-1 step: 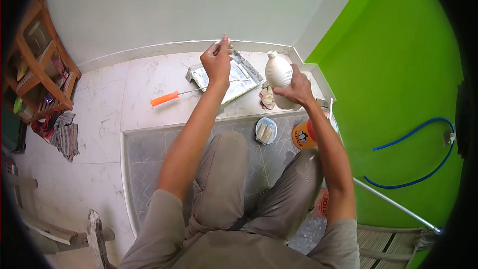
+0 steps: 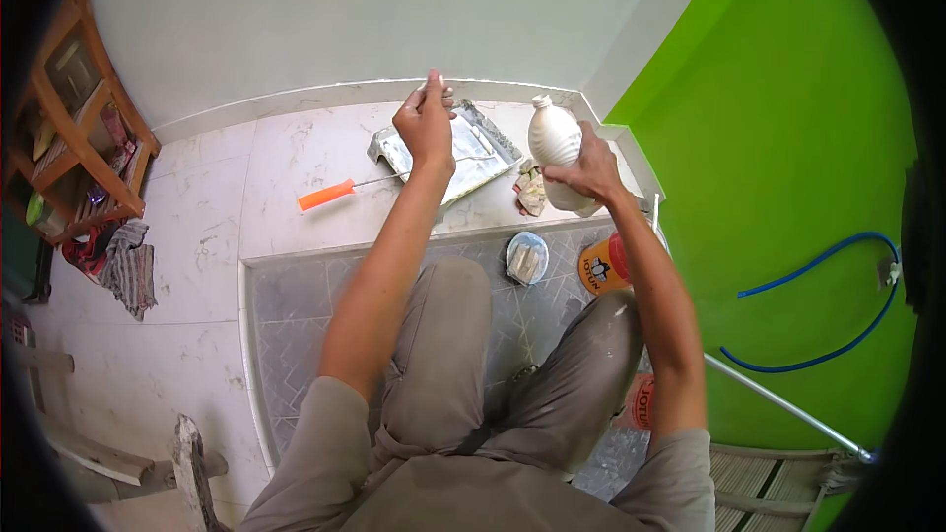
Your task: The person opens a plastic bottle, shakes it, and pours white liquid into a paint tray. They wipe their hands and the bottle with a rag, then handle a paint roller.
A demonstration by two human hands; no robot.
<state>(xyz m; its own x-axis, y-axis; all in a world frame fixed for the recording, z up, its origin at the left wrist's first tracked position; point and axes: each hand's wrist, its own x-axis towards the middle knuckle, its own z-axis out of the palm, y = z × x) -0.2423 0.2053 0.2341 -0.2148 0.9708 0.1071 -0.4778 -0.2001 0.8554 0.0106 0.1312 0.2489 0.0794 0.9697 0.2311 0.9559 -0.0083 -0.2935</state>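
Gripping white bottle [image 2: 554, 141] (right hand [image 2: 596, 172] curled)

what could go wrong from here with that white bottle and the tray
The right hand grips the ridged white plastic bottle, which looks uncapped, so a tilt might spill it. The orange plastic roller handle juts out beyond the paint-smeared rectangular tray; a knock could shift it.
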